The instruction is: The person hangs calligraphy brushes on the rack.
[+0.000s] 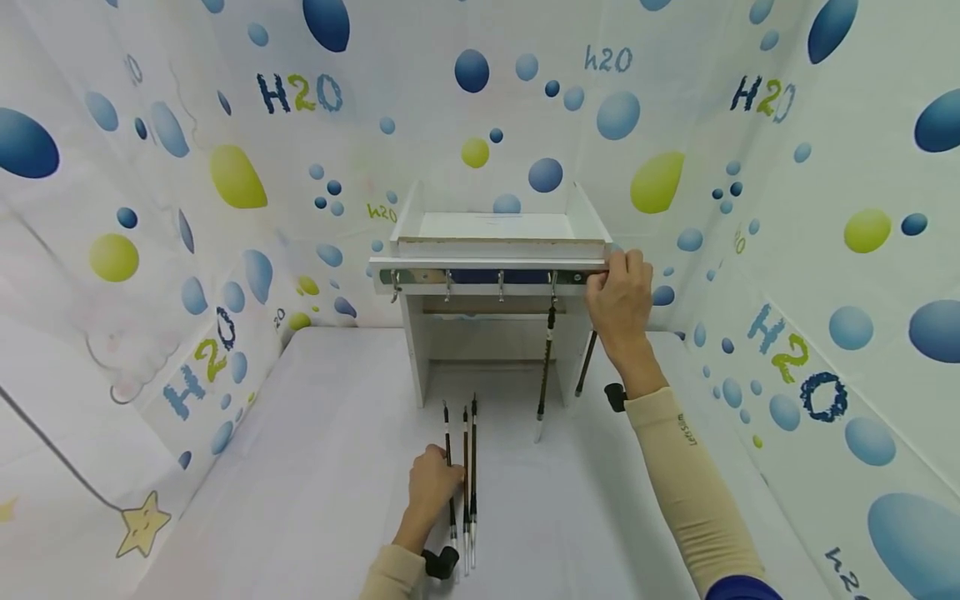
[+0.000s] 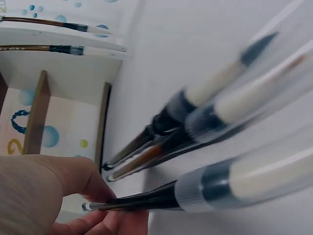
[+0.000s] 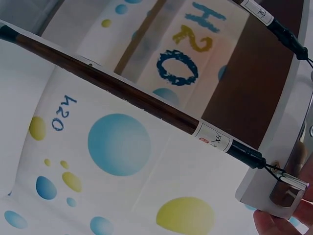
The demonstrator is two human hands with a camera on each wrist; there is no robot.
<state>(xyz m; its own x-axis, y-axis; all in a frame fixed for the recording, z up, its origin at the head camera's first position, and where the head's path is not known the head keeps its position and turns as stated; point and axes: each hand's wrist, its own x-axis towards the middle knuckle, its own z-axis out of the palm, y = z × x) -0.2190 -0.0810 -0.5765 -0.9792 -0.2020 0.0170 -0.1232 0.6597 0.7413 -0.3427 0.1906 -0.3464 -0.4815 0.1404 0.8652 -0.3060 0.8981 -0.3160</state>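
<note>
Three calligraphy brushes with clear caps lie side by side on the white surface. My left hand (image 1: 433, 483) pinches the leftmost calligraphy brush (image 2: 159, 197) by its handle, while the other two brushes (image 1: 466, 475) lie just right of it. At the right end of the hook rail (image 1: 472, 288), my right hand (image 1: 622, 304) grips the rail's end beside the last hook (image 3: 293, 182). From that hook a dark-handled brush (image 3: 112, 82) hangs by its cord loop, slanting in the head view. Another capped brush (image 1: 546, 358) hangs from the neighbouring hook.
A white stand (image 1: 415, 350) carries the rail along its front, with a shallow tray top (image 1: 495, 225) above. Two hooks (image 1: 448, 286) on the left hold nothing. Patterned sheets with blue and green drops (image 1: 472, 71) enclose the white surface (image 1: 330, 433).
</note>
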